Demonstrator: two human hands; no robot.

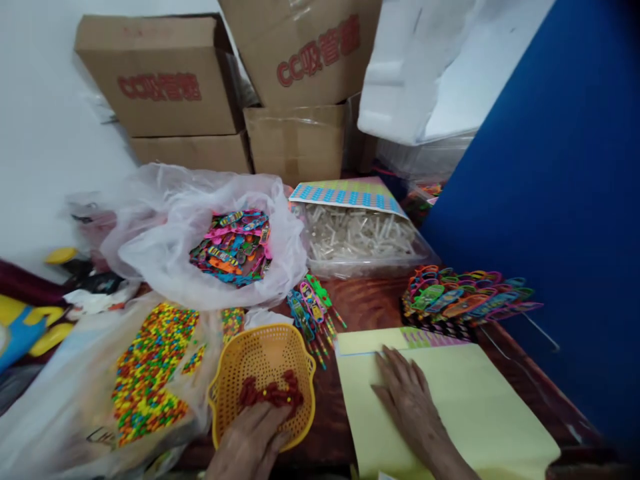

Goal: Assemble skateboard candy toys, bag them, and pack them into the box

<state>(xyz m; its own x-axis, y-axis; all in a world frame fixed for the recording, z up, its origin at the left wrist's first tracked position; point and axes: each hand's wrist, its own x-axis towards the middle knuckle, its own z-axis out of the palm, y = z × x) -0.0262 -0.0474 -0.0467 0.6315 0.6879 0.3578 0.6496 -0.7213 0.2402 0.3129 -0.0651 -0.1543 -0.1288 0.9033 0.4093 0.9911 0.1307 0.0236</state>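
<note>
Pieces (291, 383), small and dark red, lie in a yellow perforated plastic basket (260, 345), lower centre; my left hand (250, 437) dips in — grip, I can't tell. My right hand (409, 398) lies flat, fingers apart, on pale-yellow paper (473, 407), lower right.

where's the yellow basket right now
In the head view, the yellow basket sits low, left of centre, between the bag of colourful pellets and yellow sheet, left hand inside.

I read "CC吸管糖" in red on the left carton (160, 113) and again on the tilted carton (305, 30) beside it. The dark lettering on the bag (100, 407) near me is unclear.
</note>
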